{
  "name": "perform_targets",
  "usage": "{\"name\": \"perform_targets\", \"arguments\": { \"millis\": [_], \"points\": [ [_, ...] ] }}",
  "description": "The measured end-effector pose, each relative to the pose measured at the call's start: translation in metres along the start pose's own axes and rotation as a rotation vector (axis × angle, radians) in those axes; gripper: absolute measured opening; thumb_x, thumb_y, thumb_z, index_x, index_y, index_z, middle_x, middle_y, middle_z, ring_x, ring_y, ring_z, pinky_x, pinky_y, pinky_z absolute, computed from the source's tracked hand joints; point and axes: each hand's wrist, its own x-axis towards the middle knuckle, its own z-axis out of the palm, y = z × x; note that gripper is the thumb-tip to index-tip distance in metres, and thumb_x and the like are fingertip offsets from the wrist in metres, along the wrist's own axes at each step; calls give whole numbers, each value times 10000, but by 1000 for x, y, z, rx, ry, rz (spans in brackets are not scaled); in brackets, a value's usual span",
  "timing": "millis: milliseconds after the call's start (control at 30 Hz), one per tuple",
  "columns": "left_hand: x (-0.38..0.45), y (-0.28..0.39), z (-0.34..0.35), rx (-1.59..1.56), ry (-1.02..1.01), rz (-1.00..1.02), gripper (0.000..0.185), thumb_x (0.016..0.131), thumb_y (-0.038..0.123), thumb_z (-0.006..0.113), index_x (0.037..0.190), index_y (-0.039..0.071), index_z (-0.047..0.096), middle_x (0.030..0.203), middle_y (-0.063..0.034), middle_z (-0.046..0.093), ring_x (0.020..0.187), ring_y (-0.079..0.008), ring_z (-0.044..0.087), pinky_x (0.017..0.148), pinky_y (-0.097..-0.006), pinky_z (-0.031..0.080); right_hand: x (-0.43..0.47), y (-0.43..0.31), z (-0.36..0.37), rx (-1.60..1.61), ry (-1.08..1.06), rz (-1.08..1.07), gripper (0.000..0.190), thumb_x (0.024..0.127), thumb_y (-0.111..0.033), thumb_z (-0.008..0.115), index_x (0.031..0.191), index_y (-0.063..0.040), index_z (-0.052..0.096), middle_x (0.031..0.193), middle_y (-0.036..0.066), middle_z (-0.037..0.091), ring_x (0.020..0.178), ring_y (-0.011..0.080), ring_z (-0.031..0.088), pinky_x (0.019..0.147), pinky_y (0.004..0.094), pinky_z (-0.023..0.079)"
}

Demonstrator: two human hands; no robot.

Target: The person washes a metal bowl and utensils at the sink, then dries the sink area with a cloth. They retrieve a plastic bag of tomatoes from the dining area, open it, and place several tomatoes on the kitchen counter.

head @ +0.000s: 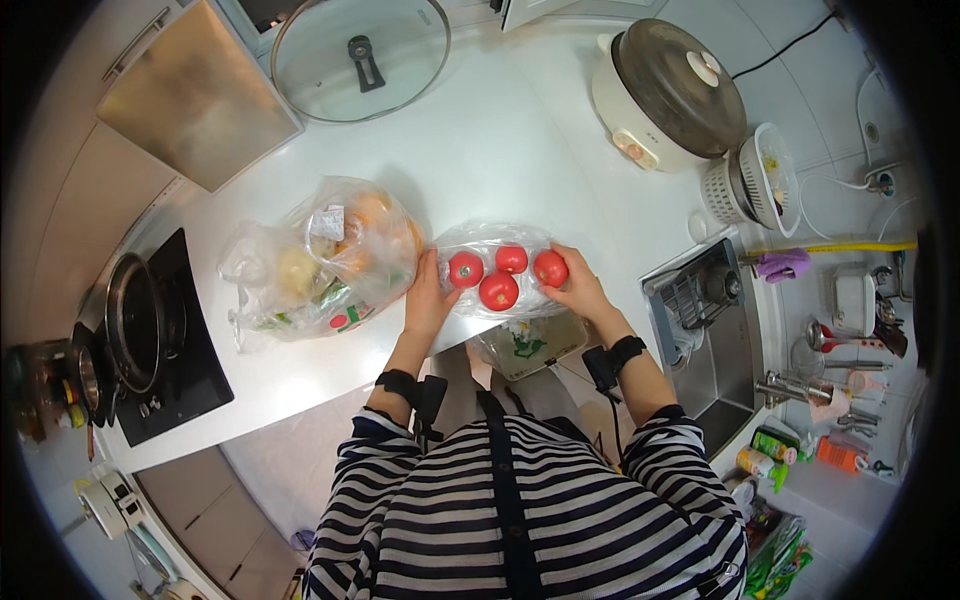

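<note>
Several red tomatoes point(499, 291) sit together in or on a clear plastic bag point(480, 232) near the counter's front edge; I cannot tell whether film covers them. My left hand point(429, 296) is at the bag's left side, thumb and fingers on the plastic, close to the leftmost tomato point(466, 269). At the other end, my right hand point(583, 285) has its thumb and fingers around the right tomato point(550, 268). A larger, bulging plastic bag point(330, 262) of produce, with a white label, lies just left of my left hand.
A glass lid point(360, 64) lies at the back. The lidded electric cooker point(667, 97) stands back right, near white baskets point(765, 180). At right is a sink point(716, 375); at left, a pan point(135, 322) on a black cooktop point(199, 375). Below the counter edge, a bin point(532, 349) holds scraps.
</note>
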Motion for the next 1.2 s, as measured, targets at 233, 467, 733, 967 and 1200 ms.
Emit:
{"name": "perform_targets", "arguments": {
  "millis": [233,467,733,967,1200],
  "points": [
    [-6,64,-26,564,-153,171,878,644,167,796,1393,49,353,1392,-165,413,1250,-309,444,1033,-403,372,7,-6,-36,-127,-139,-135,796,643,-205,841,1332,-86,461,1404,201,342,1200,373,472,961,406,459],
    [0,114,-55,500,-97,317,671,697,176,769,1303,98,493,1363,-138,469,1240,-316,458,1016,-443,375,-9,-23,-86,27,144,-292,805,656,-176,845,1345,-37,452,1282,146,433,1126,296,510,963,378,432],
    [8,195,-78,-40,-168,382,580,786,166,735,1301,65,488,1279,-161,538,1140,-352,533,929,-414,461,-21,-44,-104,1212,-133,169,685,982,-587,261,1403,-52,332,1234,188,556,864,260,665,770,382,556],
    [6,242,-55,-297,-204,294,626,789,184,758,1313,40,448,1208,-162,572,1071,-272,579,871,-347,489,-44,-75,-87,1075,-468,166,900,910,-718,87,1315,10,428,1052,170,639,876,278,678,736,360,551],
    [-3,231,-64,-344,-220,205,372,795,122,741,1105,47,550,1229,-166,583,1039,-310,608,848,-352,500,-51,-96,-88,932,-187,-115,554,952,-174,567,1409,-72,270,1401,159,369,1241,258,470,985,368,453]
  ]
}}
